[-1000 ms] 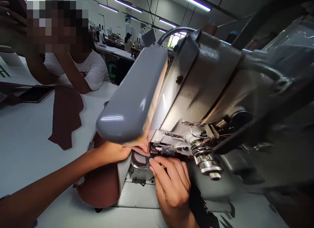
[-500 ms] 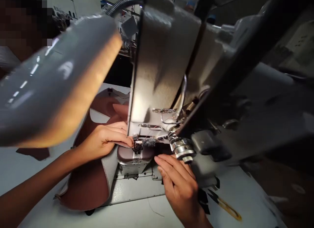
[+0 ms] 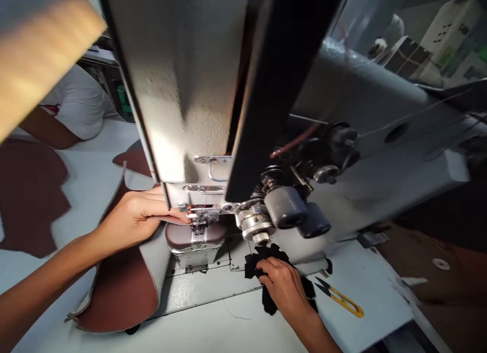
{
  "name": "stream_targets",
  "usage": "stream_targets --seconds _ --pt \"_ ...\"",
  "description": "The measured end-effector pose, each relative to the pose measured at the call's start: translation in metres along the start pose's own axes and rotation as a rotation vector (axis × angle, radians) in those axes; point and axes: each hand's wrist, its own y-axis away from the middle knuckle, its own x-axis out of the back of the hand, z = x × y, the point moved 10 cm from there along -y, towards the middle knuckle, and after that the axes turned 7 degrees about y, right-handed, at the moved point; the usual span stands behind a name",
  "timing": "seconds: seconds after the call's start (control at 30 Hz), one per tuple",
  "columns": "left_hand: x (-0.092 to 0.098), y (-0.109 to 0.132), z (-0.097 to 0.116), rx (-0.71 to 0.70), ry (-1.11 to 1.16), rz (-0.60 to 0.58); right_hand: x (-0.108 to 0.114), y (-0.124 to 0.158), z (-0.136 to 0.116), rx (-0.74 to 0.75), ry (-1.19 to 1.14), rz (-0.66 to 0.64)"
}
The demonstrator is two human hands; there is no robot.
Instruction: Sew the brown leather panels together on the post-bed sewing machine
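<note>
My left hand (image 3: 133,216) lies beside the sewing machine's needle area, its fingers closed over the edge of a brown leather-like piece (image 3: 117,287) with a pale mesh backing. That piece drapes left of the raised machine bed (image 3: 196,236), under the presser foot (image 3: 198,226). The left fingertips are partly hidden by the machine head. My right hand (image 3: 283,282) is down on a pile of small black fabric pieces (image 3: 272,254) right of the bed, fingers curled and pinching at them. Yellow-handled thread snips (image 3: 342,297) lie to its right.
The machine head (image 3: 190,89) fills the upper middle, with thread tension knobs (image 3: 285,206) low on its right. A lamp (image 3: 45,43) hangs at upper left. More brown pieces (image 3: 32,196) lie on the left table, near another person's white sleeve (image 3: 79,99).
My right hand has moved from beside the machine bed down to the black pieces. My left hand stays by the needle. The view has shifted toward the right.
</note>
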Motion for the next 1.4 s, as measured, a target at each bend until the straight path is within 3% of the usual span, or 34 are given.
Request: stream_targets --seconds 0.3,0.7,0.93,1.03,1.13,1.2,1.3,1.33,1.4 --pt "0.000 -0.011 0.025 -0.090 0.012 -0.077 -0.010 0.002 0.001 0.064 0.006 0.063" --pt "-0.001 -0.010 0.026 -0.033 0.000 -0.089 -0.008 0.002 0.003 0.059 -0.011 0.092" --pt "-0.001 -0.006 0.018 -0.032 -0.063 -0.100 -0.006 -0.005 0.000 0.070 -0.170 0.047" --pt "0.001 -0.002 0.034 -0.024 -0.116 -0.071 -0.001 -0.006 0.005 0.022 -0.319 0.022" --pt "-0.002 0.013 0.065 0.008 -0.156 0.100 0.006 -0.003 0.008 -0.062 -0.523 0.010" --pt "-0.026 0.027 0.074 0.136 -0.008 0.142 0.010 0.000 0.000 -0.088 -0.665 0.007" --pt "-0.120 0.065 0.041 0.747 0.393 -0.136 0.014 0.003 -0.024 -0.066 -0.838 0.007" --pt "-0.143 0.077 0.034 0.883 0.549 -0.129 0.015 0.004 -0.032 -0.054 -0.878 0.011" --pt "-0.171 0.090 0.020 1.029 0.704 -0.063 0.015 0.005 -0.043 -0.034 -0.922 0.034"
